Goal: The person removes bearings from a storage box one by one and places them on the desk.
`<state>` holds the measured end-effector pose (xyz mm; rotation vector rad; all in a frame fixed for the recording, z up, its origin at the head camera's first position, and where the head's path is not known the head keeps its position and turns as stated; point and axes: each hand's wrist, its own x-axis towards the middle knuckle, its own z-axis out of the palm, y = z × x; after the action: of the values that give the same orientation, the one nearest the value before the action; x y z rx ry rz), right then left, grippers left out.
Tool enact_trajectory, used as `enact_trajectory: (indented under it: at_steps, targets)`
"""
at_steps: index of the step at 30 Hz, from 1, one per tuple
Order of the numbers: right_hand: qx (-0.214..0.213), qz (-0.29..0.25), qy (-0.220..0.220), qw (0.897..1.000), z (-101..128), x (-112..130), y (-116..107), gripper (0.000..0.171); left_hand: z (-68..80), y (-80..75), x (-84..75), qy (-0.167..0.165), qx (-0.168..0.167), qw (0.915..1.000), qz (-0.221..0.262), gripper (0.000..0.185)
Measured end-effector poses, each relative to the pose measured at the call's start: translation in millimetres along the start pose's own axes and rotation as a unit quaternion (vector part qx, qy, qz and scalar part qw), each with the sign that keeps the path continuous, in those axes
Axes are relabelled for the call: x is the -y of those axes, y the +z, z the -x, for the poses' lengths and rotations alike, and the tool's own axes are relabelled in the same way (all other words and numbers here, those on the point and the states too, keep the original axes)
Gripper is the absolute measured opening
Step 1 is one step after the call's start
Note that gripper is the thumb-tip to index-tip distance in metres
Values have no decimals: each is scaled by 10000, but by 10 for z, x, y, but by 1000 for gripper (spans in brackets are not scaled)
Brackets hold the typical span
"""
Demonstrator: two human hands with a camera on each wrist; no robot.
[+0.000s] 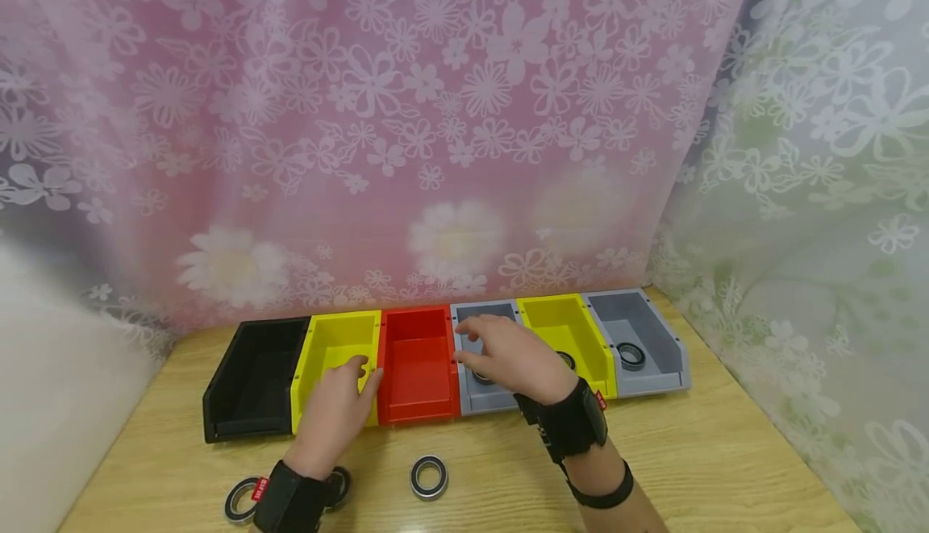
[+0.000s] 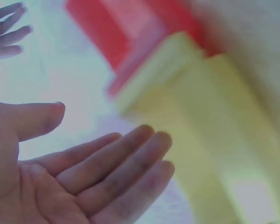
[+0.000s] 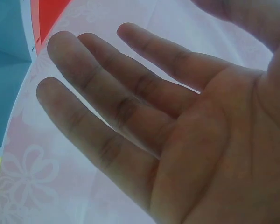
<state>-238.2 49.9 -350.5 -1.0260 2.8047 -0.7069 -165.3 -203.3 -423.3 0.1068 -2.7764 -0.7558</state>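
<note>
With your left hand (image 1: 335, 414) and right hand (image 1: 514, 354) empty, fingers and thumbs apart, you would do best to pinch the bearing (image 1: 416, 478) on the table (image 1: 501, 468) before the red bin (image 1: 419, 368) by its outer edge, lifting clear of the front lip (image 1: 419, 414) through the open space between your hands.

This is a curtained work corner; whether home or workshop is unclear. A pink flower-printed curtain (image 1: 435, 114) and a pale green floral curtain (image 1: 820, 235) hang around a light wood-grain table (image 1: 508, 468) with multicoloured open-fronted plastic bins (image 1: 419, 360) and black-and-silver ring-shaped bearings (image 1: 429, 495).
</note>
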Motion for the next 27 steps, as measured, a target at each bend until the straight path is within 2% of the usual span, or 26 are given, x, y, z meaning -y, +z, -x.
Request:
enact_trajectory:
  at_steps: [3, 5, 9, 13, 17, 22, 27]
  targets:
    - [21, -11, 91, 10000, 1, -17, 3, 41, 10, -76, -152, 306, -284, 9991, -91, 39]
    - [26, -28, 113, 9999, 0, -26, 0, 41, 12, -125, -264, 438, -330, 9985, -64, 39]
    - [-3, -47, 192, 9998, 1, -44, -27, 41, -39, -210, -488, 544, -236, 9982, 119, 41]
    - [-70, -80, 325, 9994, 3, -82, -44, 41, -135, -216, -642, 522, -118, 9984, 200, 44]
    - [-139, -97, 483, 9987, 3, -127, -62, 41, -234, -108, -717, 420, 42, 9987, 281, 44]
    - [-274, -1, 759, 9967, 25, -173, -100, 42, -331, 96, -762, 305, 269, 9987, 293, 43]
    - [-299, -11, 775, 9965, 40, -196, -128, 42, -390, 305, -783, 171, 599, 9978, 236, 36]
